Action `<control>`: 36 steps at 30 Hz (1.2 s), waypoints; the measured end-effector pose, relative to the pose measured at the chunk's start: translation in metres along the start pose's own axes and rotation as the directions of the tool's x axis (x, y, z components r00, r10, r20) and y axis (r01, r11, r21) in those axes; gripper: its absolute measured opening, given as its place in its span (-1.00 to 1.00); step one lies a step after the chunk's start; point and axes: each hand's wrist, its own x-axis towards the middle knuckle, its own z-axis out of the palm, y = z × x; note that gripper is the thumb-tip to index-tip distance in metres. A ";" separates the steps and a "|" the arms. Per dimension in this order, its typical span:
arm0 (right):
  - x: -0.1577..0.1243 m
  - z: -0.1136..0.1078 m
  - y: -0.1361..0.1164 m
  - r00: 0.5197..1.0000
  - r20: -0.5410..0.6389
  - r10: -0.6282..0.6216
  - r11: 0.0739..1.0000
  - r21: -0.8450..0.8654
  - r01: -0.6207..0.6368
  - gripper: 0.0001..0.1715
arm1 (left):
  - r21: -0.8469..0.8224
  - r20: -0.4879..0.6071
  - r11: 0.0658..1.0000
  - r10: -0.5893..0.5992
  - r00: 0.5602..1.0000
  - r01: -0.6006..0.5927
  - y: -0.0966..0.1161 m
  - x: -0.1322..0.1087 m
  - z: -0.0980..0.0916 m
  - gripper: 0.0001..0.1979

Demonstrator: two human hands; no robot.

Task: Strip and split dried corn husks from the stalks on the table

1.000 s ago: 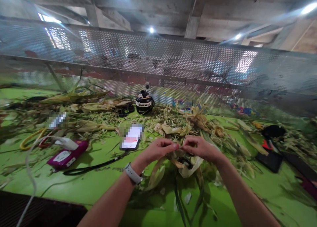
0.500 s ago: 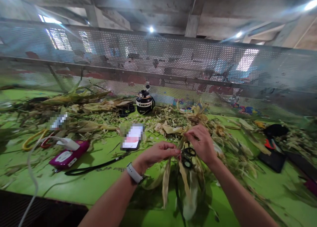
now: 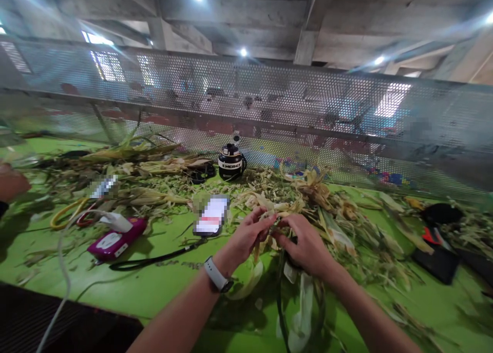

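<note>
My left hand (image 3: 250, 235), with a white watch (image 3: 217, 274) on its wrist, pinches the upper end of a bundle of pale dried corn husks. Close against it, my right hand (image 3: 306, 242) closes its bent fingers round the same spot, and the fingertips of both hands nearly meet. Below them hang loose husk strips (image 3: 304, 301) and a dark strap (image 3: 281, 301). A dark item beneath my right palm is mostly hidden. Behind my hands lies a heap of dry husks (image 3: 316, 186).
A phone (image 3: 211, 215) on a black lanyard (image 3: 154, 262) and a purple power strip (image 3: 115, 242) with a white plug lie left. A black ENERGY jug (image 3: 231, 163) stands before the perforated metal screen (image 3: 262, 101). Another person's hand (image 3: 11, 182) shows far left. Orange-handled tool (image 3: 432, 235) at right.
Both hands have drawn together, and my right hand has come down over the black loops seen before. The view has shifted slightly, and another person's hand has appeared at the left edge.
</note>
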 end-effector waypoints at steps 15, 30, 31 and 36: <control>0.003 -0.007 0.002 0.966 0.219 0.137 0.936 0.290 -0.198 -0.71 | 0.225 0.232 0.972 0.021 0.973 -0.074 0.003 0.003 -0.007 -0.62; 0.006 -0.006 0.014 0.989 -0.064 0.130 0.951 0.291 -0.106 -0.72 | 0.076 0.085 0.995 0.051 0.995 -0.057 0.000 0.010 -0.011 -0.67; 0.006 -0.005 0.014 0.992 -0.057 0.111 0.957 0.277 -0.091 -0.73 | 0.083 0.084 0.995 0.042 0.996 -0.049 -0.001 0.010 -0.011 -0.66; 0.005 0.002 0.013 0.987 0.154 0.052 0.972 0.220 -0.086 -0.68 | 0.128 0.110 0.990 0.045 0.993 -0.059 -0.001 0.010 -0.010 -0.64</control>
